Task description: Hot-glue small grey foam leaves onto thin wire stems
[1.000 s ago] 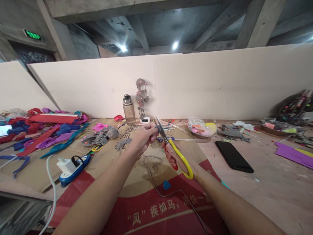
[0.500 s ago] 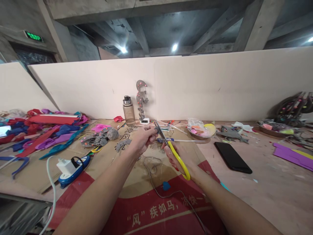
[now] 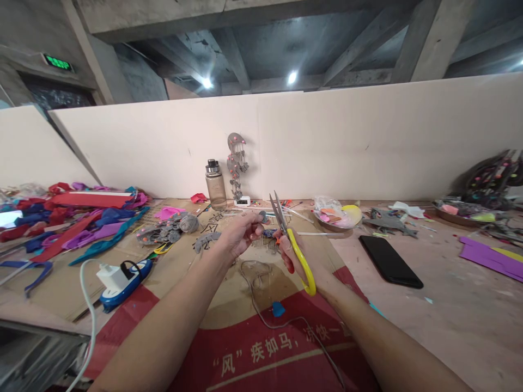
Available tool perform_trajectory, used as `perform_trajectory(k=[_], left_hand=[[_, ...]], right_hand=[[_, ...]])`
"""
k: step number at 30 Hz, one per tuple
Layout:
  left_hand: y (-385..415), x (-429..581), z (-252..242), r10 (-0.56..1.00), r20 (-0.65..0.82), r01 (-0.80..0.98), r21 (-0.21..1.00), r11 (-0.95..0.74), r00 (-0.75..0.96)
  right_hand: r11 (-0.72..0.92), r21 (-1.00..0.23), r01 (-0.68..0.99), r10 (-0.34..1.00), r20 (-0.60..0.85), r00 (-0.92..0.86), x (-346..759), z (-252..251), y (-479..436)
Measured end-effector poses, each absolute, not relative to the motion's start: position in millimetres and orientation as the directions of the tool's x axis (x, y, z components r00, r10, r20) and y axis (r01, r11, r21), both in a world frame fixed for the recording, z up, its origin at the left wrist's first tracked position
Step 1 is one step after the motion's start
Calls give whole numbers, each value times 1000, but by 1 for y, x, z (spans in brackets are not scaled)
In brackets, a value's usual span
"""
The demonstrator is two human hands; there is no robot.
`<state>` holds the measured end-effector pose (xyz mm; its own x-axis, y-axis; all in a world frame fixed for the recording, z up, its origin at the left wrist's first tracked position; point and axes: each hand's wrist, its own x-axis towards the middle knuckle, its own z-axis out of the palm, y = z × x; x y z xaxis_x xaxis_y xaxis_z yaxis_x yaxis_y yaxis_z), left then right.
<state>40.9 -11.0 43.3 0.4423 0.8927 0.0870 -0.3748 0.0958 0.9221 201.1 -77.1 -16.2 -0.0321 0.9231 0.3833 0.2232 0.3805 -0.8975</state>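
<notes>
My left hand [image 3: 244, 233] pinches a small grey piece [image 3: 262, 216] between thumb and fingertips; it looks like felt, though it is too small to be sure. Wrapped round the handles of a pair of scissors [image 3: 300, 255] with yellow and red grips is my right hand [image 3: 289, 250]. The scissor blades point up and away, slightly parted, just right of the grey piece and apart from it. Below both hands a loose grey cord [image 3: 255, 294] trails over the cardboard [image 3: 229, 310] toward me. A blue scrap [image 3: 278, 309] lies beside the cord.
A bottle [image 3: 215, 188] stands at the back near a hanging grey ornament [image 3: 237, 163]. Left are grey yarn [image 3: 189, 222], coloured fabric strips [image 3: 90, 218] and a power strip [image 3: 126, 286]. Right are a phone [image 3: 390, 261], a dish of scraps [image 3: 337, 224] and purple sheets [image 3: 490, 258].
The scissors have moved right, away from the grey piece, and their blades have parted. My left hand stays nearly in place, the grey piece now showing more clearly at its fingertips.
</notes>
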Motion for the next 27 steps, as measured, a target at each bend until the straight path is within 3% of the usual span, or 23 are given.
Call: perform_trajectory(k=[8,27], left_hand=[[-16,44,42,882,188,-283,957,-65,433],[-16,43,40,871,230,-237,962,-136,433]], right_hand=[[351,-897,269,936,332,-116,202,-16,-83],[278,-936,218,961,273,-55,199,-15,-86]])
